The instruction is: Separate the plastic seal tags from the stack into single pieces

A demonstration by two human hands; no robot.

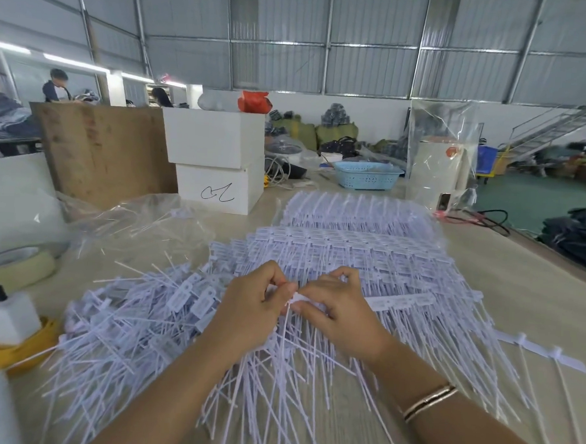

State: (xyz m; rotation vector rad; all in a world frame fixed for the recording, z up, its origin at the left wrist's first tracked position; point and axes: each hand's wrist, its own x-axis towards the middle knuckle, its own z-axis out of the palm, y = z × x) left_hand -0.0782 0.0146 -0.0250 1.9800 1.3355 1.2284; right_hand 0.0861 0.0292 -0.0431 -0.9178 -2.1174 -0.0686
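Tags [334, 258] lie heaped across the middle of the table [520, 290]: joined strips stacked in rows at centre and farther back, and a loose pile [134, 318] of singles to the near left. Both hands meet just above the near edge of the stack. The left hand [248, 308] pinches the end piece of a strip [396, 302], fingers curled round it, and the right hand [334, 306] clamps the same strip just beside it, thumb and fingers closed on the flat label part.

These look very light, thin and springy: a flat stiff label head with a long whippy tail. The tails tangle readily, so pulling by them would likely drag neighbours along. The better hold seems to be on the label heads, one hand either side of the joint, bending or twisting until it snaps. The plastic looks smooth, so a firm pinch is probably needed.

A crumpled clear bag [137, 222] lies far left of the pile, with a few tags seeming to show inside. A blue basket [368, 176] stands well beyond the stack; its contents cannot be made out. Two white boxes [216, 158] are stacked at the far left, closed. Another short strip [547, 354] lies apart at the right.
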